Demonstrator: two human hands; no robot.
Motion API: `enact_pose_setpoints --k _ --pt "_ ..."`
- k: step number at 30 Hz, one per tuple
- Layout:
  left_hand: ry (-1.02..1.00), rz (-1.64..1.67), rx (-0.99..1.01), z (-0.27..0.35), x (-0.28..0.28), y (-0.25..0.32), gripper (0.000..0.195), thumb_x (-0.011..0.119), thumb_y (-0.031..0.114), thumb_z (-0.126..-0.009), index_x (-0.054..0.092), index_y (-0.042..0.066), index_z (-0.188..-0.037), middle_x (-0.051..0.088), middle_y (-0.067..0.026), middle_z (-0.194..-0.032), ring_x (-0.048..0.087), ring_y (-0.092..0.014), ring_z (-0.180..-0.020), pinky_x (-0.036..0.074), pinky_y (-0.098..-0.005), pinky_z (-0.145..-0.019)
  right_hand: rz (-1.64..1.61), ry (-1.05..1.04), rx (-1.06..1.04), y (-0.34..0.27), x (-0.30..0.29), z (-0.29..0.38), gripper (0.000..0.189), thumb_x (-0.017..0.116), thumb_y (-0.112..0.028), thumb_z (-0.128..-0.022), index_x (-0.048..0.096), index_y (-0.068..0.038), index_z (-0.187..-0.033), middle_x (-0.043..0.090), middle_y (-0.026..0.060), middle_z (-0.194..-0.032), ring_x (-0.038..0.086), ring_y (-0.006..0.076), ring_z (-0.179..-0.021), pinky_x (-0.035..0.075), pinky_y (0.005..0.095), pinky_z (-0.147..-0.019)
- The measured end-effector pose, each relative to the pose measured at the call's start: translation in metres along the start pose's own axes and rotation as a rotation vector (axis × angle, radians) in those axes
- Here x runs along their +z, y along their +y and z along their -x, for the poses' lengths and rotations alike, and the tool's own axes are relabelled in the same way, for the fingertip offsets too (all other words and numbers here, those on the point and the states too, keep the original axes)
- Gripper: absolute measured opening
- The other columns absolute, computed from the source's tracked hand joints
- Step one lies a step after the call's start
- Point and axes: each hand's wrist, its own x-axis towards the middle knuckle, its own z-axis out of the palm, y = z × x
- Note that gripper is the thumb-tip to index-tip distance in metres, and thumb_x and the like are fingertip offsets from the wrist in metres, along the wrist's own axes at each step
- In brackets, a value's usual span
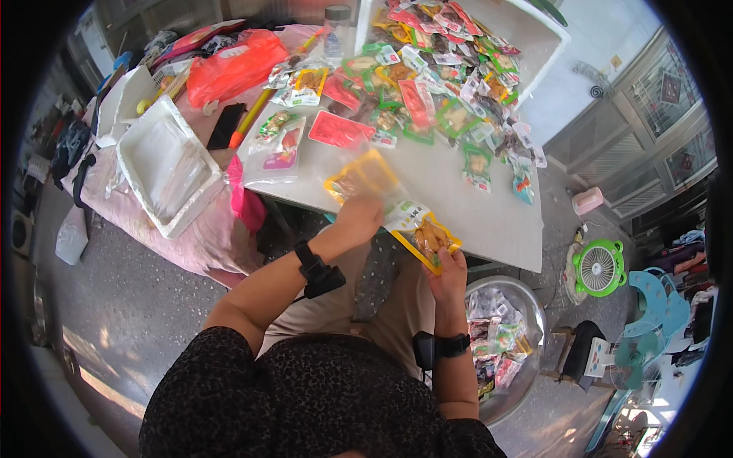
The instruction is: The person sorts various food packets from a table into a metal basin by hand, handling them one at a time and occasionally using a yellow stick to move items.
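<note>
My right hand (449,270) grips the lower corner of a clear food packet (426,236) with a yellow border and brown pieces inside, tilted over the table's front edge. Motion blurs my left hand (359,218), its fingers curled at the near end of a yellow-edged plastic pouch (366,174), which is blurred too. The packet's white printed top reaches close to my left hand. Beyond them, a red packet (342,129) and a larger clear bag (278,150) with small packets lie on the white table (501,223).
Many packets spill from a white foam box (538,46) at the back. Left are an empty foam tray (166,166), a red plastic bag (237,63), a dark phone (227,126) and a yellow-handled tool (252,117). A metal basin (535,320) of packets stands low right, near a green fan (598,267).
</note>
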Motion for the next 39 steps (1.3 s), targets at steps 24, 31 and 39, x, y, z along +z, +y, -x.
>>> enact_pose_setpoints --k 24,31,39 --pt "0.242 -0.107 0.313 0.009 -0.006 0.028 0.014 0.056 0.006 -0.065 0.053 0.002 -0.078 0.052 -0.0124 -0.091 0.048 -0.035 -0.092 0.039 -0.0422 -0.078 0.577 0.089 0.136 0.022 0.040 -0.033 0.012 0.049 -0.012 -0.084 0.051 -0.006 -0.095 0.055 0.0017 -0.075 0.051 0.0085 -0.058 0.037 0.0185 -0.047" --pt "0.152 -0.005 0.265 0.014 -0.008 0.027 0.011 0.054 0.003 -0.069 0.052 0.003 -0.080 0.053 -0.0129 -0.100 0.048 -0.035 -0.101 0.037 -0.0409 -0.087 0.490 -0.022 0.009 0.033 0.035 -0.036 0.005 0.051 -0.011 -0.082 0.052 -0.007 -0.085 0.052 0.0002 -0.066 0.046 0.0063 -0.050 0.032 0.0180 -0.038" --pt "0.149 0.011 0.323 0.019 -0.011 0.029 0.012 0.055 0.004 -0.069 0.053 0.002 -0.081 0.053 -0.0129 -0.101 0.047 -0.034 -0.102 0.037 -0.0412 -0.088 0.484 -0.008 0.116 0.033 0.049 -0.054 0.005 0.049 -0.006 -0.079 0.054 -0.008 -0.078 0.053 0.0012 -0.061 0.047 0.0079 -0.046 0.032 0.0187 -0.037"
